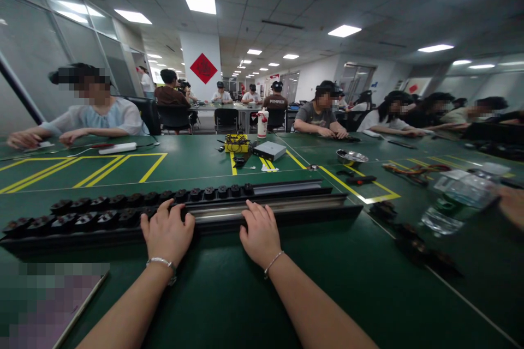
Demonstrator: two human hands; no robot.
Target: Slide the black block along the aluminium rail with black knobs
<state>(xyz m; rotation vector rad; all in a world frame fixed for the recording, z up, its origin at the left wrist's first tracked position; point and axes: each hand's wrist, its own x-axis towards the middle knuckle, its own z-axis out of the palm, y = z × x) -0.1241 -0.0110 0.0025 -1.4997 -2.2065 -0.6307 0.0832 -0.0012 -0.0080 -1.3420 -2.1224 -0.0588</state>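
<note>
Two long black rails with metallic channels lie side by side across the green table, the near rail (319, 214) and the far rail (292, 189). A row of small black plug-like parts (77, 222) fills the left of the near rail. Another row of black parts (209, 192) runs along more of the far one. My left hand (168, 233) grips the near rail at the end of its row, fingers spread and curled over it; what lies beneath them is hidden. Farther right, my right hand (261, 233) holds the same rail's near wall, fingertips in the bare channel.
On the right are loose black parts (405, 237), a plastic water bottle (452, 202) and a metal bowl (351, 157). A grey box (269, 150) and a white bottle (262, 124) stand beyond the rails. Other people sit around the tables; one person's hand (511, 204) reaches in at right.
</note>
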